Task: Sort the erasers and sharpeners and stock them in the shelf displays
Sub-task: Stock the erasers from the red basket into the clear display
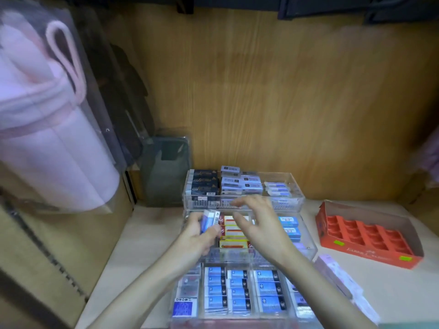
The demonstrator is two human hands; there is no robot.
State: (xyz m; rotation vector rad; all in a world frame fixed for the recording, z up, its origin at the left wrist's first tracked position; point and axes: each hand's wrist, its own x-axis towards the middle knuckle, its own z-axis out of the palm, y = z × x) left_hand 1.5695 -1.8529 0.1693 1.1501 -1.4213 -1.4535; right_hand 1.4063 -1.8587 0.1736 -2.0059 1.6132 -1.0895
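Three trays: most slots stocked, at 12 o'clock, centre and 6 o'clock.
Left hand: grips a few erasers above the centre tray's 9 o'clock slot.
Right hand: fingers spread, holding nothing, over red erasers.
Box: 3 o'clock, cells empty.
Remaining: in my judgement, held erasers to seat; sharpeners not discernible.

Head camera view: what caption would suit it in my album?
Left hand grips erasers while the open right hand reaches over clear trays on a wooden shelf.
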